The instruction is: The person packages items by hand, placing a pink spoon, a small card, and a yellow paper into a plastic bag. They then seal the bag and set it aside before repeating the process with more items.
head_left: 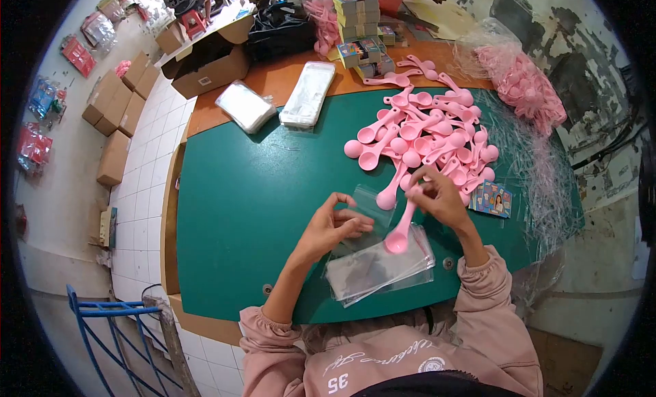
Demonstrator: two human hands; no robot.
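In my right hand (443, 200) is a pink measuring spoon (400, 234), pinched near the end of its handle with its bowl pointing down. My left hand (333, 226) has curled fingers at a clear plastic bag (374, 204), which it appears to grip by one side. Below the spoon's bowl lies a stack of clear plastic bags (369, 272) near the table's front edge. A large heap of pink measuring spoons (430, 134) sits just beyond my right hand. To the right of that hand are small printed cards (493, 199).
On the green table (232, 206), two stacks of packed clear bags (307, 96) (246, 108) lie toward the back. Banded card stacks (359, 28) rise behind the heap. A bag of pink spoons (523, 89) and crumpled plastic wrap (547, 185) are at right. An open cardboard box (212, 69) stands back left.
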